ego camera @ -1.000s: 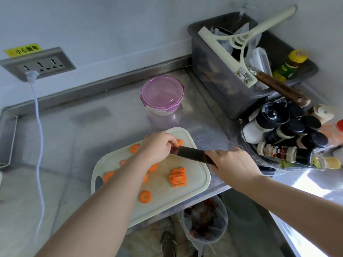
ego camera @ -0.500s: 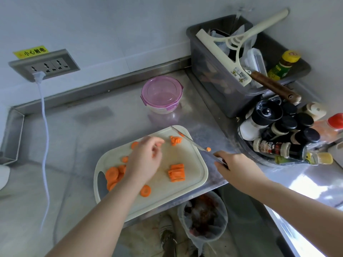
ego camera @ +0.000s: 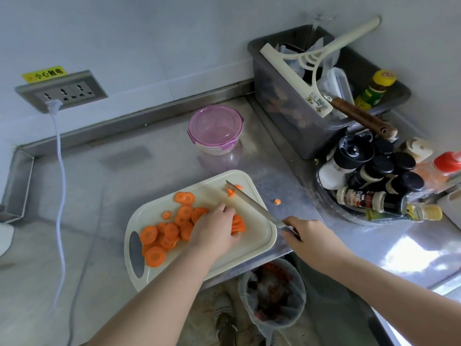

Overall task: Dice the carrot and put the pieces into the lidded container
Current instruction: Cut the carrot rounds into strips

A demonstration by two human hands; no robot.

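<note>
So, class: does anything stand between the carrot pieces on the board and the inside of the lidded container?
Yes: the pink lid sits closed on the container. Nothing visible stands on the counter between it and the cutting board.

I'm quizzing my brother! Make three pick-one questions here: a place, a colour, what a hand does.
1. Where is the stray orange carrot bit? A in a bowl; B on the steel counter; C on the floor.
2. What colour is the round plastic container's lid? A green; B yellow; C pink.
3. The right hand: A grips the long steel knife; B lies flat; C holds a bottle.
B, beside the white cutting board; C, it looks pink; A, it closes round the handle.
</note>
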